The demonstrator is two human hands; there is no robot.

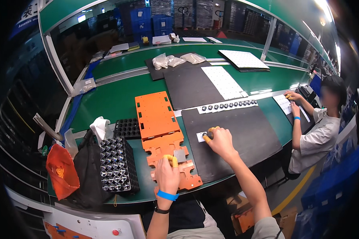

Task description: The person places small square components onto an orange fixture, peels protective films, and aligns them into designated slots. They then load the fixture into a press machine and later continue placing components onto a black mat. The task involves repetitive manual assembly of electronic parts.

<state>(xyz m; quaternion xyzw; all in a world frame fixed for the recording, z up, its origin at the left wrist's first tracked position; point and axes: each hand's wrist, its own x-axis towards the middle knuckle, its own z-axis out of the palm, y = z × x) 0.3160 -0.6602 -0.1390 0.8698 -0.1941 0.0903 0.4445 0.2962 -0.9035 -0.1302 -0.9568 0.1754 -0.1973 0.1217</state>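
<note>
My right hand point(221, 144), yellow covers on its fingertips, has its thumb and fingers closed on a small black round part point(205, 134). This part is at a small white plate point(199, 138) on the black mat point(235, 143). My left hand point(167, 172), also with yellow fingertip covers and a blue wristband, is curled above an orange fixture plate point(187, 179). Just beside its fingers is a small grey square plate point(180, 155). Whatever the left fingers hold, if anything, is hidden. Along the mat's far edge runs a row of white plates bearing black round parts point(226, 105).
At left stand a black rack of shiny-topped cylinders point(115, 163), a black grid tray point(127, 128) and an orange bag point(62, 171). Farther back lie another black mat point(185, 85), white sheets point(224, 82) and plastic bags point(175, 60). A co-worker point(319, 131) works at right.
</note>
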